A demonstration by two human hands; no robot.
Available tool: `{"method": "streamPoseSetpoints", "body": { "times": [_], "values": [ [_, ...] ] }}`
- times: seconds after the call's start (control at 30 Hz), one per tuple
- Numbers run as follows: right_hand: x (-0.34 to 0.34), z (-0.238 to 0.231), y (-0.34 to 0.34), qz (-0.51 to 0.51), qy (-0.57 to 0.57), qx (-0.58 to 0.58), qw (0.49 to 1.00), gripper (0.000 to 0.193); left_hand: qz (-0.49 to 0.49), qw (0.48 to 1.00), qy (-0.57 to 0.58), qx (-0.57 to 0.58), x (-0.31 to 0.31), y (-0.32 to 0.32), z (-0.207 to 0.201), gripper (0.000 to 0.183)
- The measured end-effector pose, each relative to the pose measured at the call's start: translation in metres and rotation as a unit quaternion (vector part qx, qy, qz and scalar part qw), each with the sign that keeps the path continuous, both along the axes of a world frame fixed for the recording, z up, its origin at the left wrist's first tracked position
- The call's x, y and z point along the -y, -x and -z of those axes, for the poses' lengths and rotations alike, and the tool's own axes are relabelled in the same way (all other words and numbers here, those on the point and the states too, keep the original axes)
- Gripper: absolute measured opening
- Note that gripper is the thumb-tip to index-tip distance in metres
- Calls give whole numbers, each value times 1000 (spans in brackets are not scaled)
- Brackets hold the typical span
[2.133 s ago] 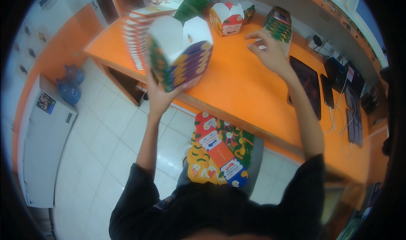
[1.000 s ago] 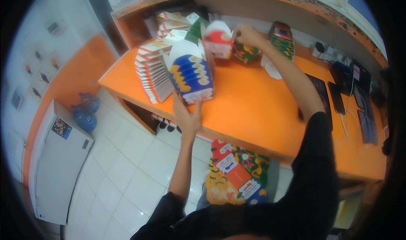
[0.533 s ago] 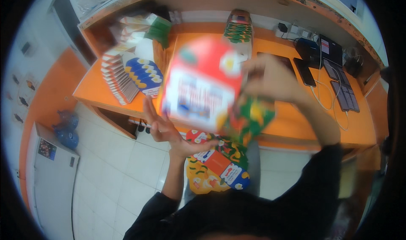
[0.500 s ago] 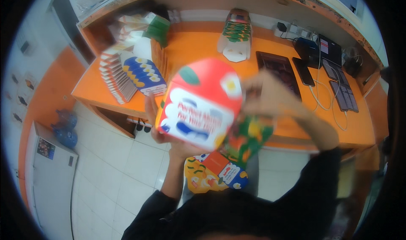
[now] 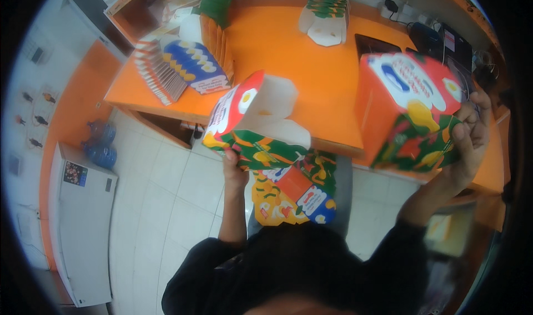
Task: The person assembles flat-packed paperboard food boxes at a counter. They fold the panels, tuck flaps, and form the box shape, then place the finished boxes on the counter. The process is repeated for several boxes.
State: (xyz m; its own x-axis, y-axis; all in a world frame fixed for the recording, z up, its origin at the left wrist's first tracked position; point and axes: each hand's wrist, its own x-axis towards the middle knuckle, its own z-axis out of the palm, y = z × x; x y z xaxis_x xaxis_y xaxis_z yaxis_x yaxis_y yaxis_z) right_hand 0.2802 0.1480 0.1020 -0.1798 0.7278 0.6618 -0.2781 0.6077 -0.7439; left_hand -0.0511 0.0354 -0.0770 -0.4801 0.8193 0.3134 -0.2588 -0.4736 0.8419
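Note:
My left hand [image 5: 236, 173] grips the lower left side of a folded paper food box [image 5: 272, 148]. Its red and green sides carry printed food pictures, and its white inside shows through the unfolded top flaps. Out to the right, my right hand [image 5: 472, 137] is closed on the side of a second paper food box [image 5: 419, 115], red and green and slightly blurred, tilted over the desk's front edge. Flat printed carton sheets [image 5: 294, 190], yellow, blue and green, lie on my lap below the left box.
The orange desk [image 5: 266, 37] curves ahead. At its left stand nested blue cartons [image 5: 194, 62]; at the back, nested green cartons [image 5: 327, 15]. A laptop [image 5: 458, 43] and a dark tablet [image 5: 377, 44] sit behind the right box. A white fridge [image 5: 86, 220] and blue water jugs [image 5: 101, 145] stand left.
My right hand has swung up and right, carrying a box away from my left hand. The box in my left hand now shows its open top. The view has shifted.

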Motion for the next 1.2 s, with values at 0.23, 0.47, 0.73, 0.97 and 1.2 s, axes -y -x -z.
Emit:
{"method": "streamPoseSetpoints", "body": {
  "times": [0.23,0.47,0.73,0.97,1.2],
  "values": [
    [15,25,69,-248,60,119,959,31,170,983,63,-18,-5,-27,1,95],
    [8,56,84,-426,254,-60,866,31,163,977,69,116,-8,-24,12,89],
    [16,127,87,-242,24,-96,965,49,156,983,70,70,-10,-33,-15,103],
    [14,132,59,-234,23,286,929,50,215,975,32,-50,-16,-34,-10,103],
    [23,130,82,-312,87,331,887,47,291,954,68,-14,-21,-46,-17,98]
  ]
}}
